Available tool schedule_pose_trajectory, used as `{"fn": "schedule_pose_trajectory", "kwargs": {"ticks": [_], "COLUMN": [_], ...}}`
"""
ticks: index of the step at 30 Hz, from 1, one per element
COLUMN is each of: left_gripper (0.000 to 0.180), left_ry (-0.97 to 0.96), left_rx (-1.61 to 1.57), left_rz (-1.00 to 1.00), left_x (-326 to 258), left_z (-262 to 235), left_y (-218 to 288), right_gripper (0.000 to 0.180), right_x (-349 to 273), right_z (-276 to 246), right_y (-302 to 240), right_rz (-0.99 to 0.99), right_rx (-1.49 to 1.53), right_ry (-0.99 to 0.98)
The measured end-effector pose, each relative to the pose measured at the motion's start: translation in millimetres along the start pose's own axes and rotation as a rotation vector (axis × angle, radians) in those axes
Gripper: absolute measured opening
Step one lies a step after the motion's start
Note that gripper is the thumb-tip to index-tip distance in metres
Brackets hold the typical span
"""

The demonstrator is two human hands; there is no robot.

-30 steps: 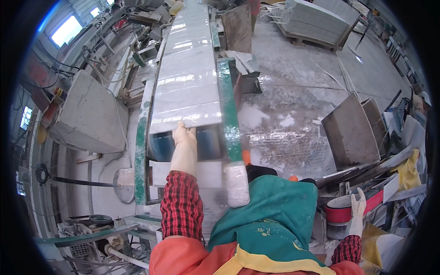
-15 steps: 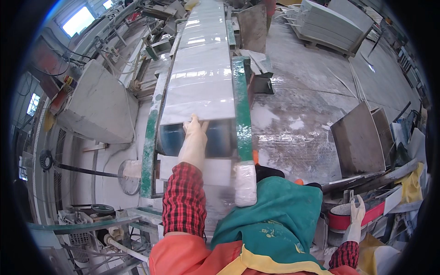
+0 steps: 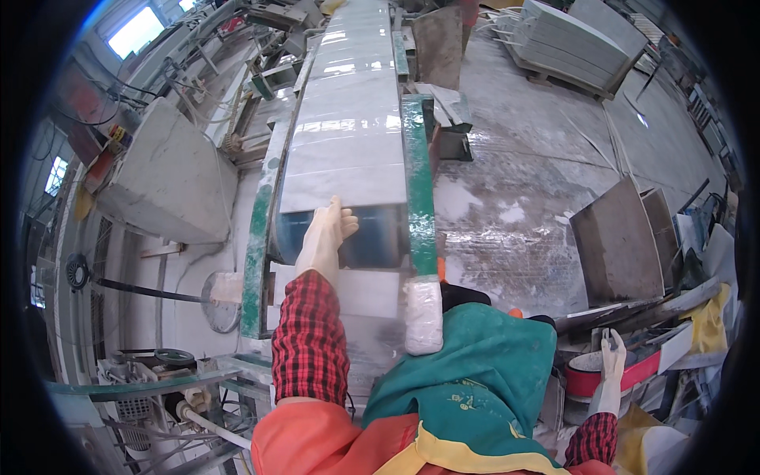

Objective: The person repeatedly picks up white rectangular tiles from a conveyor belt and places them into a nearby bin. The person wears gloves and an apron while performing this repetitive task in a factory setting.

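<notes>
A long pale stone slab [image 3: 348, 134] lies on a green-railed conveyor line [image 3: 418, 190] running away ahead. The left hand [image 3: 326, 231] rests at the slab's near end. Left stands a grey stone block [image 3: 170, 178]; right, leaning dark stone slabs [image 3: 617, 241]; behind them, stacked slabs [image 3: 570, 39].

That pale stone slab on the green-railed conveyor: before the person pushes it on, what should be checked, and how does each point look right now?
1. Left hand on the near edge of the stone slab: ok.
2. Slab lies between the green rails: ok.
3. Line ahead free: not ok, more slabs lie close ahead.
4. Right hand clear of the conveyor, down by the red and white tub: ok.
5. Conveyor running: cannot tell.
</notes>
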State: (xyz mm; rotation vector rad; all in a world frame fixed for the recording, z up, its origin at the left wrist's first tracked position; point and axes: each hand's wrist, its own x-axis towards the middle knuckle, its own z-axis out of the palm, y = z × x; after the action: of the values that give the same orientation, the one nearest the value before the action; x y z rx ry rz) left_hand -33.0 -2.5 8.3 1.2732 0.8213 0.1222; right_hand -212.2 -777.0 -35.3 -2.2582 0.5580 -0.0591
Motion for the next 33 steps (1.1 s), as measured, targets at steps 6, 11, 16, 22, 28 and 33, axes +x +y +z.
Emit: {"fn": "schedule_pose_trajectory", "kwargs": {"ticks": [6, 11, 16, 22, 28, 33], "left_gripper": [0.043, 0.043, 0.046, 0.055, 0.046, 0.034], "left_ry": [0.058, -0.050, 0.104, 0.161, 0.116, 0.281], "left_rx": [0.049, 0.283, 0.627, 0.666, 0.424, 0.751], "left_rz": [-0.105, -0.111, 0.428, 0.879, 0.767, 0.819], "left_x": [17.9, 4.9, -19.6, 53.7, 159.3, 217.4], "left_z": [-5.7, -11.5, -62.5, -100.2, -94.9, -89.1], "left_y": [-2.2, 12.3, 23.5, 25.1, 46.8, 67.8], "right_gripper": [0.051, 0.059, 0.084, 0.077, 0.072, 0.072], "right_x": [20.9, 8.7, -28.1, -22.8, -17.3, -20.6], "right_z": [88.6, 224.6, 314.4, 398.7, 439.2, 434.9], "right_y": [-134.7, -265.3, -381.9, -421.7, -444.2, -449.4], "right_rz": [-0.135, -0.532, -0.894, -0.971, -0.879, -0.808], "right_rx": [0.082, 0.074, -0.206, -0.063, -0.131, -0.219], "right_ry": [-0.089, -0.277, -0.378, -0.258, -0.165, -0.214]}}
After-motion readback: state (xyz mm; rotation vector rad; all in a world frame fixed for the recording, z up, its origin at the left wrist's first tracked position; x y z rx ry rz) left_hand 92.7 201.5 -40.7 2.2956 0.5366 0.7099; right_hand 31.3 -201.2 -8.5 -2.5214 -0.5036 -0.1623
